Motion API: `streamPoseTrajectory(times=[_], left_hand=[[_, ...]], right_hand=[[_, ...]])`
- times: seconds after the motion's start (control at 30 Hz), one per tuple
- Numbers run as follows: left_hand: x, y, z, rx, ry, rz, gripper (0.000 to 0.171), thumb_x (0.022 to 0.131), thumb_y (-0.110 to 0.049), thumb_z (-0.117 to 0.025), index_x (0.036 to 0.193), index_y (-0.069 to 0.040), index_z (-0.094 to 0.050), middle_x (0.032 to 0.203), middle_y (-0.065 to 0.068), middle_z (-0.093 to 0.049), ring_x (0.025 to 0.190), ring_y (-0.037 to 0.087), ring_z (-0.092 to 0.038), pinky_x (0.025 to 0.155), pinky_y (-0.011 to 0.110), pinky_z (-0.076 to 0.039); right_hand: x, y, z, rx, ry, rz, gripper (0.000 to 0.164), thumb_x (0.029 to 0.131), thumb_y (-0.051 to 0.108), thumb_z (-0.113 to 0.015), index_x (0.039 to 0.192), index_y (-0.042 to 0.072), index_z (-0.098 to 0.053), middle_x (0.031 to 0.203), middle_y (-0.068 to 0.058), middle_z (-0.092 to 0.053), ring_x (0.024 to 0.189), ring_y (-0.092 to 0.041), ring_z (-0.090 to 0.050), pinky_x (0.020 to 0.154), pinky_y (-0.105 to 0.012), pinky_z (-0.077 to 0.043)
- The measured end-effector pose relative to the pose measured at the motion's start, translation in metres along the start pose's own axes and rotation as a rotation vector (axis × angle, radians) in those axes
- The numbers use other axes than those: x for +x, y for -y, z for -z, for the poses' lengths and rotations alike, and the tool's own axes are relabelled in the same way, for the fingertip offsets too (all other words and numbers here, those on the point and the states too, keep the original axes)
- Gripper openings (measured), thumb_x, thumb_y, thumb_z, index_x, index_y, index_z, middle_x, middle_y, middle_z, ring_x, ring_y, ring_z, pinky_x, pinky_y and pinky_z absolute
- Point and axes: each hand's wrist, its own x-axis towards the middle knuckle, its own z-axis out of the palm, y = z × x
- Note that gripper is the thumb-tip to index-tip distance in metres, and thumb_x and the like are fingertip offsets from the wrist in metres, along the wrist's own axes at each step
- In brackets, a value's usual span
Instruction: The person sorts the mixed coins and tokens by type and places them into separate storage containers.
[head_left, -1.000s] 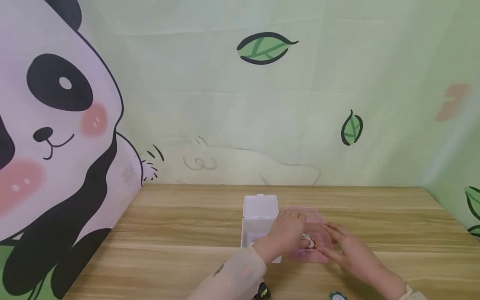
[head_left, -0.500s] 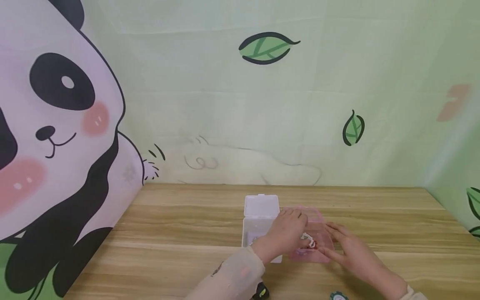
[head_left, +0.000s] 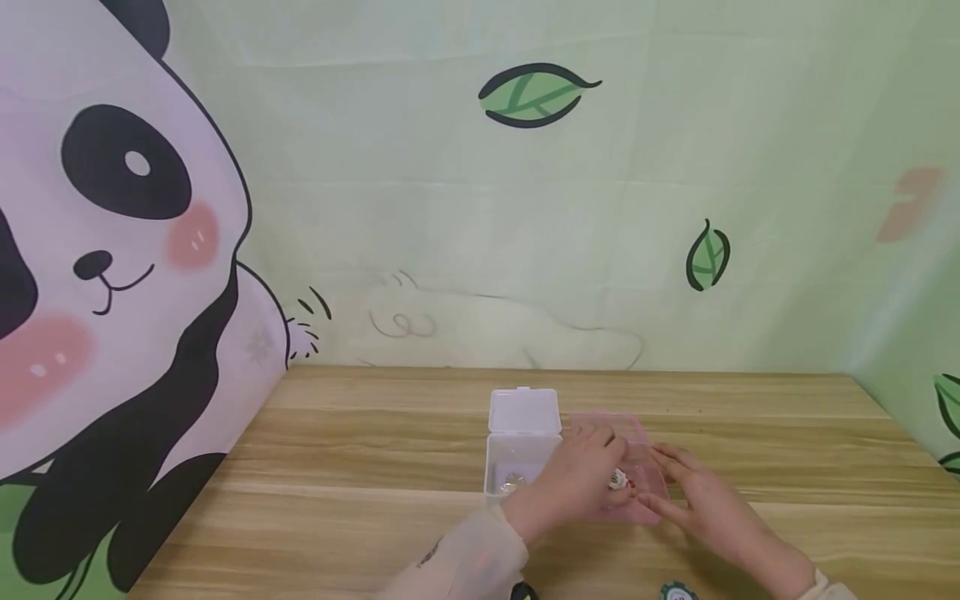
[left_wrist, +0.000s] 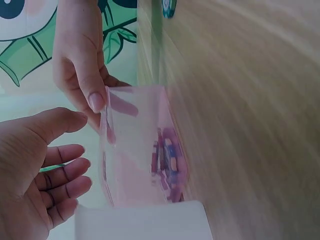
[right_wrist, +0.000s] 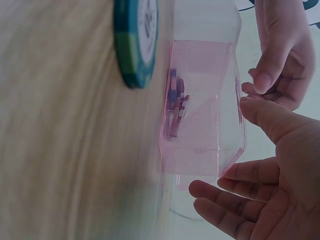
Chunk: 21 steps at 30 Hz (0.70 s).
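Observation:
My left hand [head_left: 581, 475] hovers over the open pink see-through plastic box [left_wrist: 135, 150]. In the left wrist view its fingers [left_wrist: 70, 172] are loosely bent and nothing shows between them. My right hand [right_wrist: 280, 165] holds the pink box at its right side, thumb at one edge and fingers at another. Several poker chips [right_wrist: 175, 102], red and blue among them, lie on the box's floor. A pale chip [head_left: 618, 479] shows beside my left fingers in the head view. At the left stands a white box [head_left: 522, 454] with its lid up and a shiny clear piece [head_left: 513, 482] inside.
A green poker chip [head_left: 678, 592] lies on the wood-grain table [head_left: 360, 500] near the front edge. Partly covered by the left sleeve is a small dark thing [head_left: 523, 592] with a yellow mark. A panda-print cloth [head_left: 450, 208] hangs behind the table.
My left hand has shifted slightly right over the pink box, uncovering more of the white box and its shiny piece. My right hand keeps its place at the pink box.

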Motion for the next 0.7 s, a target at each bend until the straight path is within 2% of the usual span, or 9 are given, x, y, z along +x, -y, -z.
streamPoseTrajectory(times=[0.1,0.27,0.5,0.7], left_hand=[[-0.003,-0.004,0.001,-0.018,-0.027,-0.016,0.038,0.088,-0.050,-0.063,0.109,-0.018,-0.061,0.109,-0.007,-0.061,0.113,0.010,-0.057,0.107,0.036,-0.044],[-0.009,-0.010,0.004,-0.021,-0.073,-0.051,0.042,0.087,-0.054,-0.063,0.110,-0.019,-0.062,0.102,-0.008,-0.060,0.105,0.009,-0.058,0.103,0.030,-0.045],[-0.018,-0.017,0.006,-0.005,-0.137,-0.104,0.033,0.086,-0.051,-0.066,0.100,-0.021,-0.063,0.098,-0.011,-0.061,0.101,0.006,-0.058,0.092,0.024,-0.045],[-0.025,-0.025,0.004,0.006,-0.141,-0.133,0.032,0.085,-0.049,-0.066,0.099,-0.021,-0.061,0.101,-0.010,-0.062,0.106,0.007,-0.058,0.096,0.025,-0.045]], right_hand=[[0.000,-0.001,0.000,0.006,-0.001,0.004,0.068,0.087,0.042,-0.066,0.132,-0.007,-0.052,0.137,-0.026,-0.050,0.102,-0.033,-0.066,0.086,-0.052,-0.054],[0.000,-0.002,-0.001,0.014,-0.014,0.026,0.063,0.087,0.036,-0.068,0.131,-0.006,-0.053,0.136,-0.025,-0.052,0.103,-0.034,-0.066,0.086,-0.051,-0.054],[0.000,-0.002,-0.002,0.022,-0.014,0.023,0.062,0.088,0.037,-0.067,0.131,-0.005,-0.053,0.136,-0.025,-0.052,0.105,-0.035,-0.065,0.084,-0.050,-0.055],[0.000,-0.003,-0.002,0.003,-0.028,0.037,0.061,0.087,0.037,-0.068,0.128,-0.007,-0.055,0.135,-0.026,-0.053,0.104,-0.033,-0.065,0.086,-0.051,-0.054]])
